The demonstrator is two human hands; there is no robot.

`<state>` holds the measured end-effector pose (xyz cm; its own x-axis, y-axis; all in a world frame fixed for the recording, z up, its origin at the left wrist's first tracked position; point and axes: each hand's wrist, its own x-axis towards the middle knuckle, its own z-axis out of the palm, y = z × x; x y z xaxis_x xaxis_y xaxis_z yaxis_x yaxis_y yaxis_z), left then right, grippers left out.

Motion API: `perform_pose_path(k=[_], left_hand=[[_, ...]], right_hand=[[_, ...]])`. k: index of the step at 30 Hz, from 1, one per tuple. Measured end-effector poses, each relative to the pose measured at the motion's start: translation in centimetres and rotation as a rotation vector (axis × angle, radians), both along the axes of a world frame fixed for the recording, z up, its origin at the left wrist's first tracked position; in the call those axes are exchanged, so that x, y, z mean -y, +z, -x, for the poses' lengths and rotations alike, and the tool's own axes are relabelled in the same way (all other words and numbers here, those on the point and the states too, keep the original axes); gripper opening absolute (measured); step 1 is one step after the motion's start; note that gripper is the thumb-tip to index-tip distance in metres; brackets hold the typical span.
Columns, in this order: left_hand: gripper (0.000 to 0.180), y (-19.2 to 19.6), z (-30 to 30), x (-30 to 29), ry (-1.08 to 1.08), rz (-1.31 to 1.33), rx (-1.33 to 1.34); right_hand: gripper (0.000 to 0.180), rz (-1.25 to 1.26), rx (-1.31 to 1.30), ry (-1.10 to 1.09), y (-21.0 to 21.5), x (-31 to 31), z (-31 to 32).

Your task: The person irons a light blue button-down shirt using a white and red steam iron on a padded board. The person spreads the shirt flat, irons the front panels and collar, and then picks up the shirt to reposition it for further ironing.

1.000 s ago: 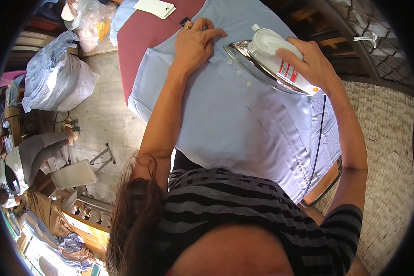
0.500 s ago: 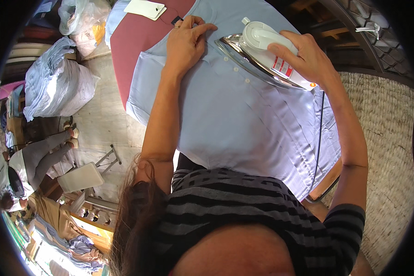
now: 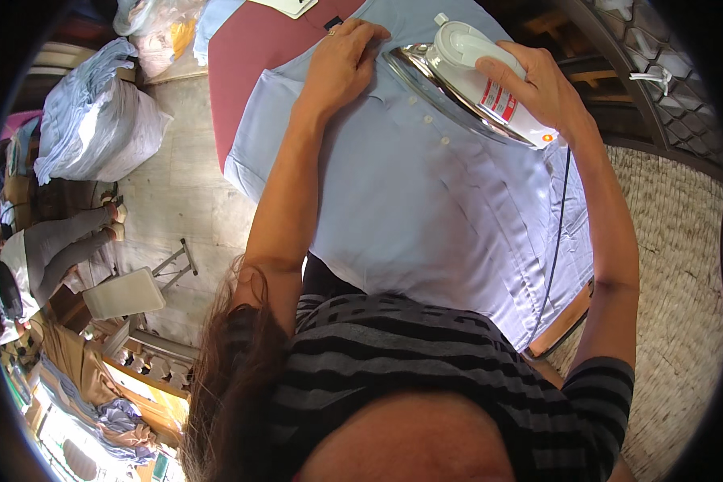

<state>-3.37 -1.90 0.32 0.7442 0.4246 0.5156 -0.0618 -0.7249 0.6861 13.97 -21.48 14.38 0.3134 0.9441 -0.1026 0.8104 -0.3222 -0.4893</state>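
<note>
A light blue buttoned shirt [image 3: 394, 201] lies spread over the maroon ironing board [image 3: 241, 72]. My right hand [image 3: 542, 88] is closed round the handle of a white iron [image 3: 458, 48] with a shiny metal soleplate. The iron rests on the shirt near its small white buttons, tip toward the upper left, and an orange light glows at its heel. At the upper part of the shirt, beside a dark label, my left hand [image 3: 345, 64] has its fingers bent together on the cloth; what the fingertips grip is partly hidden.
The iron's black cord [image 3: 558, 233] runs down across the shirt's right side. On the left floor stand a full plastic bag [image 3: 108, 132] and a folding stool [image 3: 124, 293], near another person [image 3: 40, 257]. A metal lattice gate [image 3: 683, 88] is at the upper right.
The view has shifted slightly, so the board and shirt sit a little farther right. Both hands stay at nearly the same spots on the shirt, the iron still gripped.
</note>
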Motion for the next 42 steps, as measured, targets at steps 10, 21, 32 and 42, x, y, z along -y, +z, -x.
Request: perform_pose_path(k=[10,21,32,42], left_hand=[[0.017,0.0,0.6,-0.4,-0.001,0.149,0.007],[0.023,0.0,0.6,-0.1,-0.013,0.061,-0.001],[0.034,2.5,1.5,8.6,-0.008,-0.335,-0.244],[0.034,1.3,1.8,12.1,-0.018,-0.394,-0.150]], right_hand=[[0.041,0.004,0.023,0.045,0.6,0.5,-0.2],[0.040,0.033,-0.055,-0.041,0.9,2.1,0.0],[0.044,-0.131,0.045,0.073,2.9,0.4,-5.4],[0.048,0.035,0.124,0.457,2.3,-8.7,-4.6]])
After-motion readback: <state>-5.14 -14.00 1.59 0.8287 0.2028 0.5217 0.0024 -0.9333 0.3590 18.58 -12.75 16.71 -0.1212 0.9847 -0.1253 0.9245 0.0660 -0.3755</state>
